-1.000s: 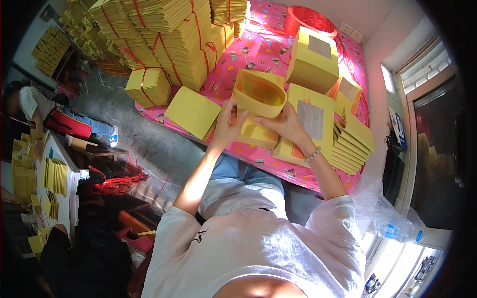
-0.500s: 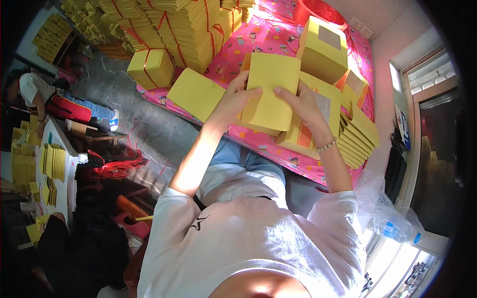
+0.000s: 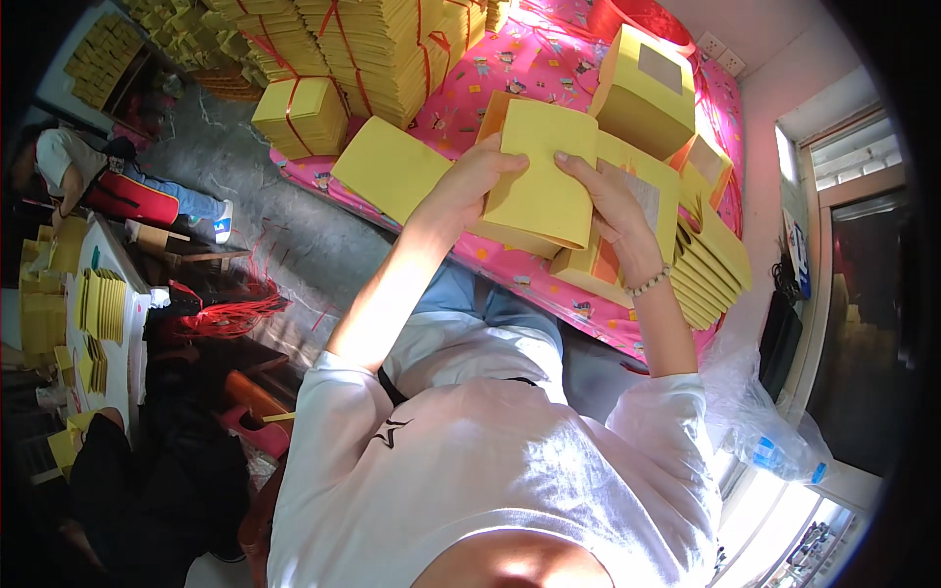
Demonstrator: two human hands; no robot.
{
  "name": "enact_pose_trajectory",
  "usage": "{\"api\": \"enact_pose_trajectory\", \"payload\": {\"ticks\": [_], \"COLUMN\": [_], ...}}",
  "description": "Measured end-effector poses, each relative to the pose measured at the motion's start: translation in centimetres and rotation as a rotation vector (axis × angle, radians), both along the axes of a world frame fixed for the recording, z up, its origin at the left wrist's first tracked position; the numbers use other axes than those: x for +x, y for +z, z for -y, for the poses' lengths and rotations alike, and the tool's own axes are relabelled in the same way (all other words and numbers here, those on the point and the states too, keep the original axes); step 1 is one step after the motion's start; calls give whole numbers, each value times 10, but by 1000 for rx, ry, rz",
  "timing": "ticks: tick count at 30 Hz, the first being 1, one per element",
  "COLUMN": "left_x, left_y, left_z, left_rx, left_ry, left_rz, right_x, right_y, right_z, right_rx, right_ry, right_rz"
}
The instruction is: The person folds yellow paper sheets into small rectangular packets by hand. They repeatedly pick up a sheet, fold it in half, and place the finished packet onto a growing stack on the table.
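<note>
Hands (image 3: 472, 184) thumb-uppermost around yellow paper (image 3: 545, 186)

Held paper (image 3: 541, 176) plain yellow; cloth (image 3: 505, 73) pink, multicoloured figure print; basin (image 3: 642, 20) red; shirt (image 3: 461, 461) white.

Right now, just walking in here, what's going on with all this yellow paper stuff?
A person's left hand and right hand hold a folded yellow piece, thumbs on its upper face, above a pink patterned cover. A flat yellow sheet lies to the left, fanned yellow pieces to the right. Tall stacks tied with red bands stand beyond. At far left, another person is by a white table with more yellow pieces on it.
</note>
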State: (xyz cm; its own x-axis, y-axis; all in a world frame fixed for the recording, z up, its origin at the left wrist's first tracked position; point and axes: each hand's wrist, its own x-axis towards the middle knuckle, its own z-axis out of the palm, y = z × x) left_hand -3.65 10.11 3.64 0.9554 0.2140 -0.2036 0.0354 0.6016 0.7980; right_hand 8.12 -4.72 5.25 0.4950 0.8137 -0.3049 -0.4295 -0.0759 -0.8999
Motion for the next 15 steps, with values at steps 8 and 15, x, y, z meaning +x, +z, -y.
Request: {"api": "enact_pose_trajectory", "payload": {"ticks": [8, 15], "left_x": [-3, -14], "left_y": [3, 0], "left_z": [3, 22], "left_rx": [35, 264], "left_ry": [19, 228], "left_rz": [-13, 73], "right_x": [-4, -18], "right_y": [-3, 2], "right_z": [1, 10], "right_rx": [23, 54], "right_ry": [-19, -49], "right_rz": [56, 515]}}
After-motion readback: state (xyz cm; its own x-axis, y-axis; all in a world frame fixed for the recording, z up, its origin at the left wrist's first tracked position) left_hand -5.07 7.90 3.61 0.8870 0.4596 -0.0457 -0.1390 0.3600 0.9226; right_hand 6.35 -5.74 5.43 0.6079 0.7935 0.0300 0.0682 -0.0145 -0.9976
